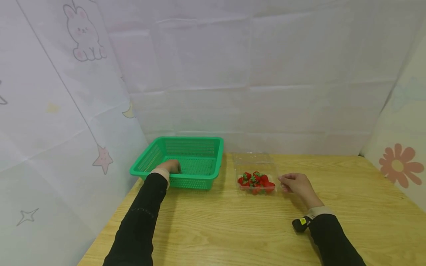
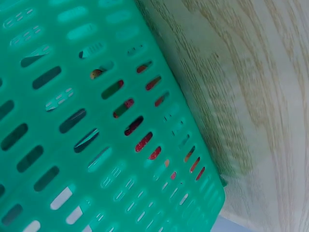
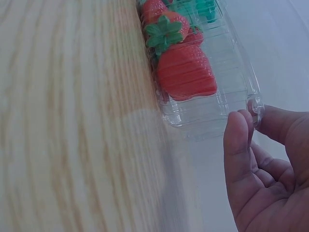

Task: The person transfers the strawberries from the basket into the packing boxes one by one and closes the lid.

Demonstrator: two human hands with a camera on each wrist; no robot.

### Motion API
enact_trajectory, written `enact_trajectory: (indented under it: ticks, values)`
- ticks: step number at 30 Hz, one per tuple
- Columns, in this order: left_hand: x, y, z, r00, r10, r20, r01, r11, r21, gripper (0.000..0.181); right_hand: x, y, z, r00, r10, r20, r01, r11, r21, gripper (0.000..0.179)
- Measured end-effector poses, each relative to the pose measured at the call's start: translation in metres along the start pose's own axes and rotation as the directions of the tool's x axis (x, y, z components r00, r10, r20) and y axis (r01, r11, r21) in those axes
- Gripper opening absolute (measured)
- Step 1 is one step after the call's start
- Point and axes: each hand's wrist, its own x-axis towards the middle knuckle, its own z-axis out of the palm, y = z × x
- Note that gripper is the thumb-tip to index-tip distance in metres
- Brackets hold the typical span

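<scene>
The head camera looks forward and down over the wooden tabletop (image 1: 213, 229), far enough back to take in both black sleeves (image 1: 138, 218) and the fabric backdrop (image 1: 299, 55). The left wrist camera sits very near the green slotted basket (image 2: 34, 108), facing its outer side at a slant, so it fills most of the view. The right wrist camera looks closely past the right hand (image 3: 270, 169) at one end of the clear plastic clamshell (image 3: 229, 63), rolled so the tabletop's grain runs upright. Head and left wrist share the basket; head and right wrist, the clamshell.
</scene>
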Motion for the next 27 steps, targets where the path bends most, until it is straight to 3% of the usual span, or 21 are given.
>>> enact_trajectory:
  ticks: [6, 11, 18, 27]
  values:
    - [0.002, -0.001, 0.0, 1.0, 0.021, -0.006, -0.02, 0.999, 0.033, 0.02, -0.001, -0.001, 0.001, 1.0, -0.002, -0.001, 0.002, 1.0, 0.007, 0.039]
    - [0.004, -0.004, 0.0, 0.996, 0.057, -0.071, -0.056, 0.998, 0.011, 0.02, -0.002, -0.001, 0.001, 1.0, 0.0, -0.008, 0.0, 1.0, 0.001, 0.039]
    - [-0.006, -0.001, -0.003, 0.977, 0.125, -0.171, -0.13, 0.991, -0.018, 0.023, -0.001, 0.0, 0.002, 1.0, 0.003, -0.007, -0.003, 1.0, -0.001, 0.039]
    - [-0.018, 0.011, -0.012, 0.954, 0.188, -0.233, -0.203, 0.978, -0.044, 0.023, 0.0, 0.0, 0.0, 1.0, 0.003, 0.003, -0.003, 1.0, 0.001, 0.042]
